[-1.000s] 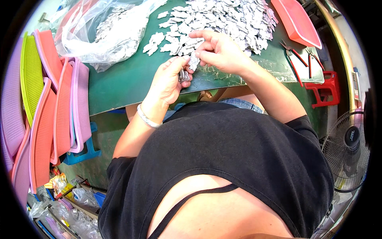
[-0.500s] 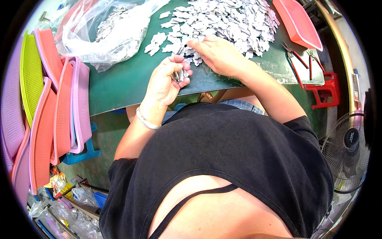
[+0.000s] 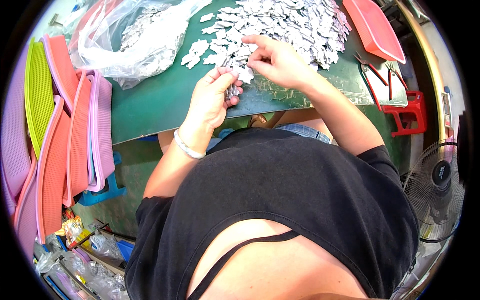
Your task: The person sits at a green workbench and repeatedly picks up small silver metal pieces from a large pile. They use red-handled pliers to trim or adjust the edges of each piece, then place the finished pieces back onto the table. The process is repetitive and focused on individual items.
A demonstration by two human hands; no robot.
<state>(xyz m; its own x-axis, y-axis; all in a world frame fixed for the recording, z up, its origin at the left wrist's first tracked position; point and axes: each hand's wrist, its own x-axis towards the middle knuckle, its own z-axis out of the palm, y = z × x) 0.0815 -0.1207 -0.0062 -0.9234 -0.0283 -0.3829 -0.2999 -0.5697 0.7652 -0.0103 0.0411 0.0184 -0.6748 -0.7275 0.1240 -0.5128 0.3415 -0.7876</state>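
Small flat silvery-grey metal pieces with wavy outlines lie in a wide pile (image 3: pixel 285 22) on the green table (image 3: pixel 150 115). My left hand (image 3: pixel 212 92) is closed around a small stack of these metal pieces (image 3: pixel 231 92), just off the near edge of the pile. Its thumb and fingertips hide part of the stack. Over the front of the pile is my right hand (image 3: pixel 280 62), index finger stretched out and apart from the thumb, with nothing visible between them. A single light piece (image 3: pixel 245 75) lies between the two hands, close to the left fingertips.
Left of the pile rests a clear plastic bag (image 3: pixel 145 50) of similar pieces. Stacked plastic baskets (image 3: pixel 52 150) crowd the left side. A pink-red tray (image 3: pixel 374 32) and red-handled pliers (image 3: pixel 371 80) lie at the right, near a red stool (image 3: pixel 410 114) and a fan (image 3: pixel 437 185).
My right hand has drawn slightly back, its index and thumb spreading apart. My left fingers have closed further over the stack, and a light piece now shows near their tips.
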